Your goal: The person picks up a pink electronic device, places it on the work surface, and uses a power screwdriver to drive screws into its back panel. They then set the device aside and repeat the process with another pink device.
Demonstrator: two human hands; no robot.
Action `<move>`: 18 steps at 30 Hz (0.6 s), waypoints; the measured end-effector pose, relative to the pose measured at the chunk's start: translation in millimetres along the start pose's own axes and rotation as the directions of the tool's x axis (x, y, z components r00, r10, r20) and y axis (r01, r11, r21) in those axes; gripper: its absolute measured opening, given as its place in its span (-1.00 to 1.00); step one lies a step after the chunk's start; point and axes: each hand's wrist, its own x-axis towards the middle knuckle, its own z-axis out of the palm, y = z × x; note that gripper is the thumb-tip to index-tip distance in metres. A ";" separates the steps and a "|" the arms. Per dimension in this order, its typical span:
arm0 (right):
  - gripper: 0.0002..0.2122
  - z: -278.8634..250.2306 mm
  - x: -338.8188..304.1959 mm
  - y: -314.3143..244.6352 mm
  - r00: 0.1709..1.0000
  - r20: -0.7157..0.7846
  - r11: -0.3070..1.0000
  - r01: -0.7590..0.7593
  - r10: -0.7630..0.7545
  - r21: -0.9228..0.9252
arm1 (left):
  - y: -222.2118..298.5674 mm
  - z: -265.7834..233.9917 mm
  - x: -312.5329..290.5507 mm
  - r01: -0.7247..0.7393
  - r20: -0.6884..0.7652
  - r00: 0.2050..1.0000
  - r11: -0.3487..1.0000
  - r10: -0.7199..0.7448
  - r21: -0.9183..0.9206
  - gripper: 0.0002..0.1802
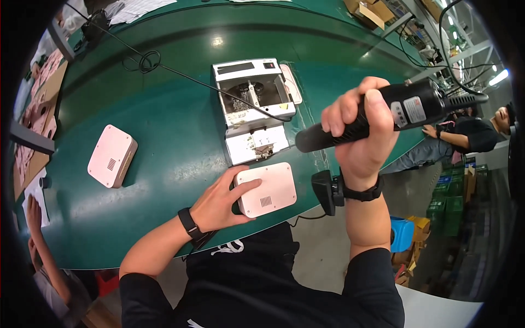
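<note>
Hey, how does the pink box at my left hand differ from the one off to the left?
The pale pink, round-cornered box is gripped by your left hand; the other pale pink, round-cornered box, off to the left, lies untouched. The gripped box's long sides run roughly sideways; the other's run roughly away from you. Both have a slotted vent facing up.

The left hand (219, 199) covers part of the pink box (277, 186) beneath it. The right hand (369, 147) hides part of the black tool (402, 101), whose label (414, 110) print is too small to read.
</note>
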 end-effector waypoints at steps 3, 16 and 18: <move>-0.87 19.4 -1.6 6.8 0.999 0.043 1.000 -0.014 0.014 0.013 | 2.2 1.6 -7.5 0.035 0.014 0.999 0.999 -0.035 -0.006 -0.13; -0.87 22.2 -16.9 25.2 0.994 0.076 0.995 -0.068 0.073 -0.075 | -0.1 3.8 -5.7 0.011 -0.023 1.000 1.000 -0.011 0.020 -0.12; -0.87 12.8 -29.1 20.7 0.995 0.038 0.995 -0.089 0.091 -0.050 | -2.6 2.9 -7.6 0.023 -0.029 0.999 1.000 -0.023 0.019 -0.12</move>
